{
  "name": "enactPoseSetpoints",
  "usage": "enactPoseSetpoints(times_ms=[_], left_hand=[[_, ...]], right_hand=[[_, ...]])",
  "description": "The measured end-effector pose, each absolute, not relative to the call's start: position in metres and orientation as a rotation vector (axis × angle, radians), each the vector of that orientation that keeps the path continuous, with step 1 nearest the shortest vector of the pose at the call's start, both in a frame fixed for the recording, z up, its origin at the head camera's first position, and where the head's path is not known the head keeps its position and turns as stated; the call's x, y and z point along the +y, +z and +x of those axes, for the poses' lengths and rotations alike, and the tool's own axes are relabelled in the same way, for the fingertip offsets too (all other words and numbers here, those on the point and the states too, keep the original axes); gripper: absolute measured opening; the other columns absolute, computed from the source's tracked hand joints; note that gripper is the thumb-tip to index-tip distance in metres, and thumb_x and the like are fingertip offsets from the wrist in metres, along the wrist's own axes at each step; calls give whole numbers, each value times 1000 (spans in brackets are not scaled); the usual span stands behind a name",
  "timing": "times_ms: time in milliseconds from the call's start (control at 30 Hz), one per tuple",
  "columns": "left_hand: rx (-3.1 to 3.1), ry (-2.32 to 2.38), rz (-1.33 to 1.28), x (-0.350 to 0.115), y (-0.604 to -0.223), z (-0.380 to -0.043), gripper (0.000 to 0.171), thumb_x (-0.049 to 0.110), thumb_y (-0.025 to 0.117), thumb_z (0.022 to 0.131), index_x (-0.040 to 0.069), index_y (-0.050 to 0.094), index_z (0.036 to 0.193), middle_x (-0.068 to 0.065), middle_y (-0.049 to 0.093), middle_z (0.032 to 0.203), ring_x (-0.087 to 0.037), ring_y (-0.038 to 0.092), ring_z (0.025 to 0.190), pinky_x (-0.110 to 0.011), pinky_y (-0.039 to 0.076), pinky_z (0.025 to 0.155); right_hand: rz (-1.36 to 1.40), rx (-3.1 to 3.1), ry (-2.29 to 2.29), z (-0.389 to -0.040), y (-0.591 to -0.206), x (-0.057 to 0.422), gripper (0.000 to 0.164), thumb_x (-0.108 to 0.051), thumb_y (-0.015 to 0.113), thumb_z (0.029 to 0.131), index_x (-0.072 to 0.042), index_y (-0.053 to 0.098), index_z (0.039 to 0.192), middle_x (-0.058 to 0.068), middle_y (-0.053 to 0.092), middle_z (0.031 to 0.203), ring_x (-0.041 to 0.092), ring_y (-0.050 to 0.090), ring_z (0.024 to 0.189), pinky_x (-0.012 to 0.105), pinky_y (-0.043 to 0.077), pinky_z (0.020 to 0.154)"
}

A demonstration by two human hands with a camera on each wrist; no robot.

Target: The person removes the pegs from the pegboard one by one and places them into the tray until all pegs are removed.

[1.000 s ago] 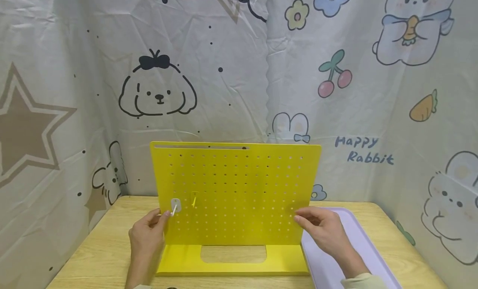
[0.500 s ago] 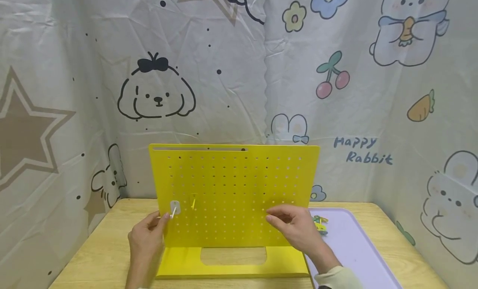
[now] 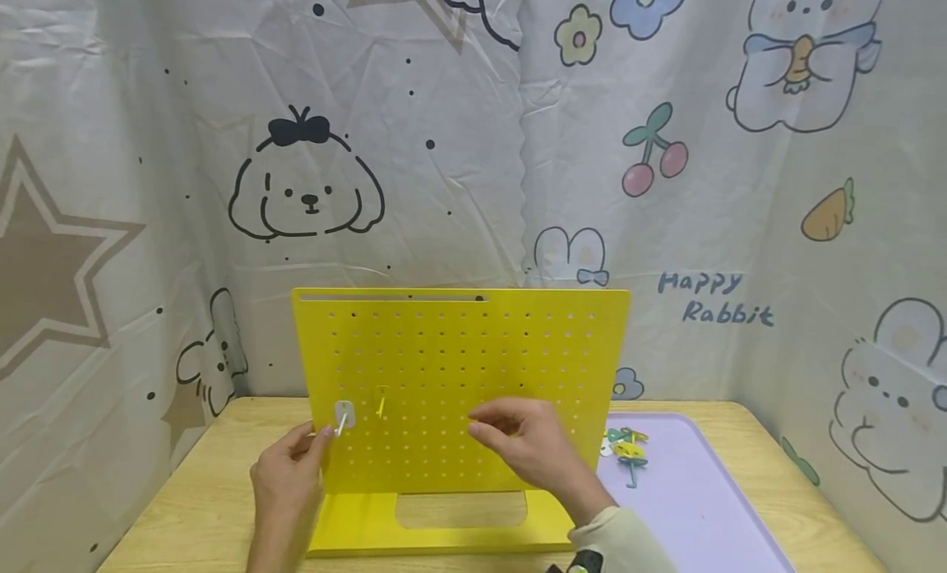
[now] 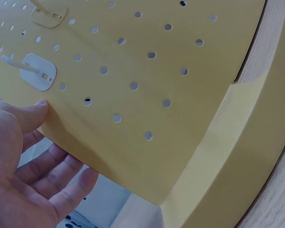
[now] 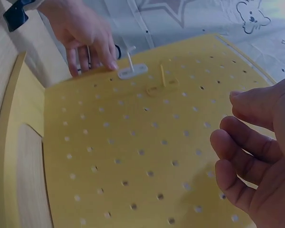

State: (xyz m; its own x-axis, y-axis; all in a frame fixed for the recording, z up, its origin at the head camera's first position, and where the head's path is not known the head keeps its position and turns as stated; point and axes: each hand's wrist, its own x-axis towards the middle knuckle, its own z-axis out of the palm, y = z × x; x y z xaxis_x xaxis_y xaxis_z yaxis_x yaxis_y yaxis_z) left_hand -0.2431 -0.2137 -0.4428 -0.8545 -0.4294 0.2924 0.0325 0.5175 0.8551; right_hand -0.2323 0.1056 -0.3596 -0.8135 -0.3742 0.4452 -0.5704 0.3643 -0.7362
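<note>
A yellow pegboard [image 3: 451,351] stands upright on its yellow base. My left hand [image 3: 287,474] grips the board's left edge, with the thumb [image 4: 35,114] on the front face and the other fingers at the edge and behind it. Close above that thumb, a white hook [image 4: 38,72] is mounted on the board. A yellow hook [image 3: 381,404] sits to the right of the white one. My right hand [image 3: 521,441] hovers in front of the board's right half. In the right wrist view its fingers [image 5: 240,147] are loosely bent, apart from the thumb, with nothing between them.
A lilac tray [image 3: 695,491] lies right of the board, partly behind my right arm. Several green, yellow and white hooks [image 3: 629,451] are heaped near its left side. The wooden table [image 3: 200,474] carries everything, and a printed curtain [image 3: 473,145] hangs behind.
My right hand has moved left across the front of the board, from its right edge toward the middle, uncovering the hooks on the tray. The left hand keeps its hold on the edge.
</note>
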Motion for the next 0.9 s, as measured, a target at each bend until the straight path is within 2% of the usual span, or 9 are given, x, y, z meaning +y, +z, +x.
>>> enactPoseSetpoints(times_ms=[433, 733, 900], left_hand=[[-2273, -1317, 364, -214, -444, -243, 53, 48, 64, 96, 3, 69, 124, -16, 73, 104, -33, 68, 92, -51, 53, 85], [-2269, -1315, 365, -213, -443, -243, 51, 47, 67, 95, 5, 71, 122, -12, 74, 99, -27, 69, 87, -42, 56, 79], [-2279, -1285, 341, -212, -442, -244, 49, 45, 67, 95, 4, 71, 121, -12, 74, 97, -29, 70, 87, -47, 55, 80]], right_hand=[[989, -2492, 1440, -249, -361, 65, 23, -23, 68, 98, -6, 75, 112, -5, 73, 100, 9, 66, 82, 28, 55, 73], [1010, -2445, 1479, -257, -360, 28, 20, -17, 73, 94, -5, 76, 109, -6, 72, 92, 6, 63, 77, 24, 55, 68], [968, -2437, 1446, -259, -361, 10, 19, -18, 74, 93, -7, 77, 109, -9, 71, 90, 4, 62, 77, 22, 53, 67]])
